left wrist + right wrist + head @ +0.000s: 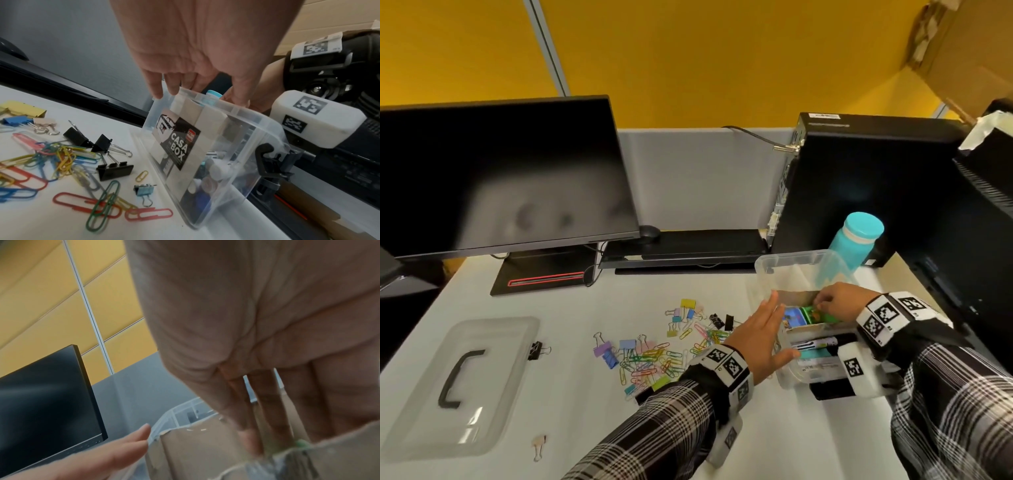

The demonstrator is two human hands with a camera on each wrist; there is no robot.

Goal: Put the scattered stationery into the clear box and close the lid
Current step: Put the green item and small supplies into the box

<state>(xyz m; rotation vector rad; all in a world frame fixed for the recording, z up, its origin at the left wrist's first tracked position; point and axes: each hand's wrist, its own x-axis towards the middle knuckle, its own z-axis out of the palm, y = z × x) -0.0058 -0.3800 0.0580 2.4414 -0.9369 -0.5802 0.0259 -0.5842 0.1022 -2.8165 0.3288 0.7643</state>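
The clear box (787,265) stands open at the right of the white table, with cardboard dividers and pens (822,342) inside. My left hand (767,325) lies flat with straight fingers against its left wall (236,146). Inside the box, my right hand (825,301) pinches a green packet (822,314), whose green edge (301,443) shows at the fingertips (249,439). Colourful paper clips and binder clips (654,356) lie scattered left of the box. The clear lid (482,394) with its black handle lies flat at the far left.
A dark monitor (500,178), a keyboard (681,250) and a black computer tower (859,188) line the back. A teal bottle (859,236) stands behind the box. One black binder clip (539,349) lies by the lid, a pale one (539,445) near the front edge.
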